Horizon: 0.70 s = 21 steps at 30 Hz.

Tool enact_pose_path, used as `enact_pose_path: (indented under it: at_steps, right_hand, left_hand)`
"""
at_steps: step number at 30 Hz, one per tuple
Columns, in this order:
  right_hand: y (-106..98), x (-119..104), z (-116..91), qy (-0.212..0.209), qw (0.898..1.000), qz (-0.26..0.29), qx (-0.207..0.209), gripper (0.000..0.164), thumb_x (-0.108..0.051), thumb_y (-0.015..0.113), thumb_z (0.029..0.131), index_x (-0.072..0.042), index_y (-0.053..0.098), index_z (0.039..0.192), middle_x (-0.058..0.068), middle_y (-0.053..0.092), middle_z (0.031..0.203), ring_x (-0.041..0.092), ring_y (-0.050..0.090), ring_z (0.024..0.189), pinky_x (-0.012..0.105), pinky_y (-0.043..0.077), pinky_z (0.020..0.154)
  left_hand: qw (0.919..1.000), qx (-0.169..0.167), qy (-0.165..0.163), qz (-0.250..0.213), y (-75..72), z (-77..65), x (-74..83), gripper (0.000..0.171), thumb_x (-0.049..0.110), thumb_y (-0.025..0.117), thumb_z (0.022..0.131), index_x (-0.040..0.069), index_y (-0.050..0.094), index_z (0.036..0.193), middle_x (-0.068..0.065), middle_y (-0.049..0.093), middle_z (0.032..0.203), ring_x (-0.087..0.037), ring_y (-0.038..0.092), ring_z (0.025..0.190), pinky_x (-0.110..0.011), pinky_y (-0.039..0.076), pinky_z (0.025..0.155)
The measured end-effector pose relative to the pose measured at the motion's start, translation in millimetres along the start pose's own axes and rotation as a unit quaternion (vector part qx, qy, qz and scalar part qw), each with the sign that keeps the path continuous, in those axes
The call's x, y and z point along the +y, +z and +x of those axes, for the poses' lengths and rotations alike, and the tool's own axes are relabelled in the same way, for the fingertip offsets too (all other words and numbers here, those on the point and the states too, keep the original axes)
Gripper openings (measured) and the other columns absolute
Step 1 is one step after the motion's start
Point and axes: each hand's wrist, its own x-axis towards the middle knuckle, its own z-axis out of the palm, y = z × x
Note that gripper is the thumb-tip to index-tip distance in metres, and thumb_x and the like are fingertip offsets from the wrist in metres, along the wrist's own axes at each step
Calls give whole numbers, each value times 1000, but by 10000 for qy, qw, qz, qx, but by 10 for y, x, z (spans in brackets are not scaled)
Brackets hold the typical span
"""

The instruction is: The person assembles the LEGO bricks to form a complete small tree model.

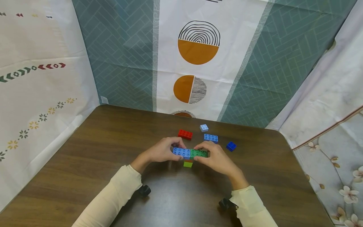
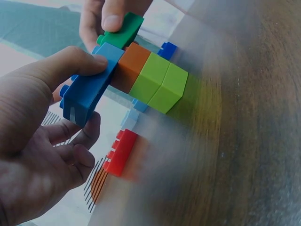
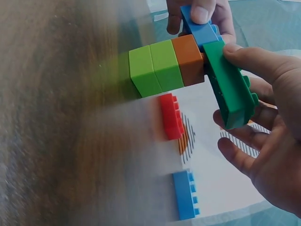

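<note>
The left hand point(image 1: 163, 150) pinches one blue plastic eight-stud brick point(image 1: 181, 153); the right hand point(image 1: 216, 157) pinches one green plastic eight-stud brick point(image 1: 199, 153). These two meet end to end above one orange plastic brick point(image 2: 134, 66), stacked on two lime-green plastic bricks point(image 2: 150, 75) on the brown wood-grain table point(image 1: 136, 126); whether they are fully seated I cannot tell. Beyond lie four loose bricks: one red oblong plastic brick point(image 1: 185, 134), one mid-blue oblong plastic brick point(image 1: 211, 137), one pale-blue square plastic brick point(image 1: 204, 128), one dark-blue square plastic brick point(image 1: 231, 146).

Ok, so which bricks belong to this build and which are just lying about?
Apparently in the build:
blue brick in left hand
green brick in right hand
orange brick
two lime bricks

Apparently just lying about:
red brick
small pale-blue brick
long mid-blue brick
small dark-blue brick
</note>
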Motion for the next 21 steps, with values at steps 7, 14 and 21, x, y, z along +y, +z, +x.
enact_pose_path:
  at_steps: [7,14,21]
  right_hand:
    - [54,6,17,1,9999,112,69,31,-26,81,90,-20,71,119,-4,70,113,16,60,103,31,53,88]
    - [63,-21,24,-1,9999,124,102,31,-23,82,88,-19,71,117,-4,70,112,16,61,104,32,54,90]
    - [60,-26,35,-27,9999,88,131,30,-23,83,87,-18,72,115,-3,71,110,16,61,103,32,53,88]
  left_hand:
    - [10000,38,65,-30,7,-4,13,26,20,80,87,19,67,109,2,68,104,-19,60,96,-31,54,83]
    - [9997,205,137,-57,41,13,-2,27,27,83,87,20,66,107,4,69,102,-18,62,93,-28,56,80]
    - [9994,264,195,-83,68,29,-17,28,26,82,87,18,66,108,3,69,103,-18,61,94,-29,56,82]
